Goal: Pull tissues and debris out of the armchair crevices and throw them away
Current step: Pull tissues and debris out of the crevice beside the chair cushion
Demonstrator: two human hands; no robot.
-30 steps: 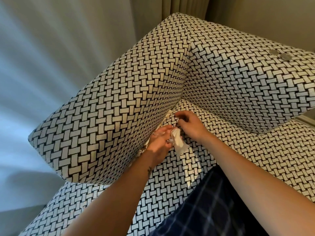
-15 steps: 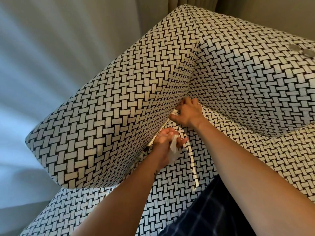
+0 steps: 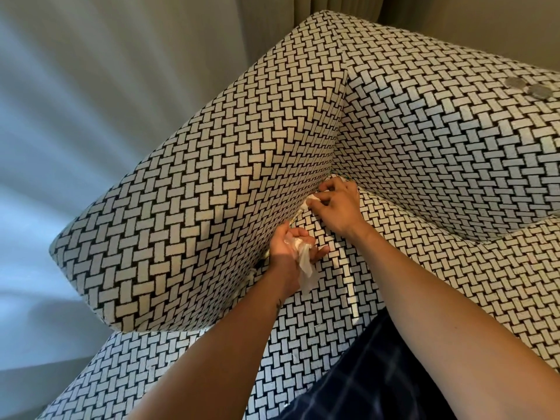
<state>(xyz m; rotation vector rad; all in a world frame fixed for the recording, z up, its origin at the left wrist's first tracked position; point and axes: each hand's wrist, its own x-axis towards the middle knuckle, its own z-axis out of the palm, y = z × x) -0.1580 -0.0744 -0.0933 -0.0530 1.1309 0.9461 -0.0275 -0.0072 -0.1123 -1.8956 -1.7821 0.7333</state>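
Right hand point(image 3: 341, 206) pinching tissue point(image 3: 312, 200) poking from crevice point(image 3: 291, 222) beside armrest point(image 3: 197, 213), fingers curling narrow. Left hand point(image 3: 291, 247), lower along armrest, clutching wad point(image 3: 306, 265). Tissue looking light, soft, likely tearing easily; best gripping exposed corner by armrest.

Left grip point(image 3: 295, 248) curled palm-up; right grip point(image 3: 338, 204) pinching.

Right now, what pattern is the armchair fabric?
Black-and-white basketweave armchair, clearest in the head view.
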